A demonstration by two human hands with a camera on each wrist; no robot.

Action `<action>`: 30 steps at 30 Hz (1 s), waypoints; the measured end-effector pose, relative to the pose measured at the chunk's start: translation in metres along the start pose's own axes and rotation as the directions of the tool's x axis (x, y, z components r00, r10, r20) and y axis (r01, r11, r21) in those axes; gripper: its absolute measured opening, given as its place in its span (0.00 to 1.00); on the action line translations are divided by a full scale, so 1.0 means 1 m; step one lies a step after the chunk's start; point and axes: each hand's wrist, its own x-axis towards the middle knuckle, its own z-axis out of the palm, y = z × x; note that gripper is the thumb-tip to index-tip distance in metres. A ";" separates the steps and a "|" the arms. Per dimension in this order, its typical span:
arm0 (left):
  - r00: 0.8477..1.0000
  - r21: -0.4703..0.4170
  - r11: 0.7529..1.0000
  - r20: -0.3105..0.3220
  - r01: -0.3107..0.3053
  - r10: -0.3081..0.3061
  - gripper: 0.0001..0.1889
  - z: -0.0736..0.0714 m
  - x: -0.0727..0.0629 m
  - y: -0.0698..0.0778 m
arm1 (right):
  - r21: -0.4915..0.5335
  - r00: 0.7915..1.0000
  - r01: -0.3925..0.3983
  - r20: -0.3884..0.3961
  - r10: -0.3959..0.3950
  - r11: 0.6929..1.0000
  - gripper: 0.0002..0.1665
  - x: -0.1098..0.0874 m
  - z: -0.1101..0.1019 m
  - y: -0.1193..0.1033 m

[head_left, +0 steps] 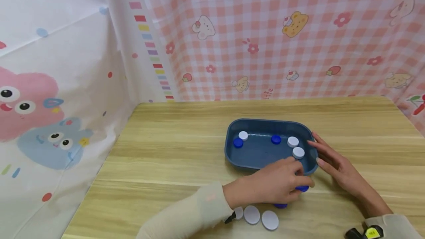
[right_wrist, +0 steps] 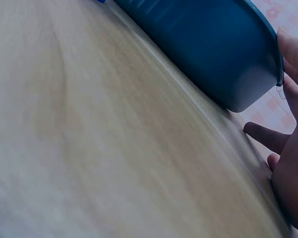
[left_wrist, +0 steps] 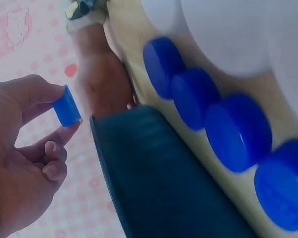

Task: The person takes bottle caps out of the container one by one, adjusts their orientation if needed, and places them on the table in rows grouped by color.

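My left hand (head_left: 277, 182) pinches a blue bottle cap (left_wrist: 66, 106) between thumb and finger, just over the near right edge of a dark blue tray (head_left: 265, 120). Inside the tray lie two blue caps, one at the left (head_left: 238, 142) and one toward the middle (head_left: 276, 139), with white caps (head_left: 293, 142) beside them. Fingertips of my right hand (head_left: 345, 174) touch the tray's right end; the fingers are spread and fairly straight. A row of several blue caps (left_wrist: 238, 133) stands on the table near the tray, mostly hidden by the left hand in the head view.
Nearer to me on the wooden table (head_left: 166, 150), white caps (head_left: 252, 215) lie in a row, partly behind the left sleeve. A pink checked cloth (head_left: 265, 54) hangs at the back and a white patterned cloth (head_left: 66, 84) at the left.
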 end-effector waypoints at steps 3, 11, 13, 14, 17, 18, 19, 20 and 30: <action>1.000 0.002 1.000 0.015 -0.020 0.020 0.16 0.001 0.000 0.007 | 0.008 1.000 -0.023 0.000 0.023 1.000 0.28 0.000 0.000 0.000; 0.989 -0.002 1.000 0.142 -0.030 0.030 0.14 0.015 0.003 0.016 | -0.006 0.999 -0.042 0.001 0.042 0.999 0.29 0.000 0.000 0.001; 0.984 -0.011 1.000 0.175 -0.027 0.029 0.14 0.018 0.004 0.017 | 0.001 0.999 -0.040 0.002 0.040 0.999 0.29 -0.001 0.000 0.002; 0.982 -0.012 1.000 0.189 -0.025 0.027 0.14 0.020 0.004 0.017 | 0.007 0.999 -0.042 0.002 0.042 0.999 0.29 -0.001 0.001 0.002; 0.975 0.000 1.000 0.223 -0.023 0.023 0.15 0.025 0.006 0.017 | 0.016 0.999 -0.040 0.006 0.040 0.999 0.29 -0.001 0.001 0.003; 0.974 0.007 1.000 0.227 -0.023 0.021 0.14 0.026 0.006 0.017 | 0.018 0.999 -0.041 0.007 0.041 0.999 0.29 -0.001 0.001 0.003; 0.972 0.018 1.000 0.232 -0.025 0.020 0.14 0.027 0.006 0.017 | 0.020 0.999 -0.041 0.007 0.041 0.999 0.29 -0.001 0.001 0.003; 0.972 0.026 0.999 0.236 -0.025 0.018 0.13 0.028 0.006 0.017 | 0.018 0.999 -0.041 0.007 0.041 0.999 0.29 -0.001 0.001 0.003; 0.963 0.017 1.000 0.271 -0.011 0.006 0.15 0.034 0.006 0.015 | 0.008 0.999 -0.042 0.006 0.042 0.999 0.29 0.000 0.000 0.003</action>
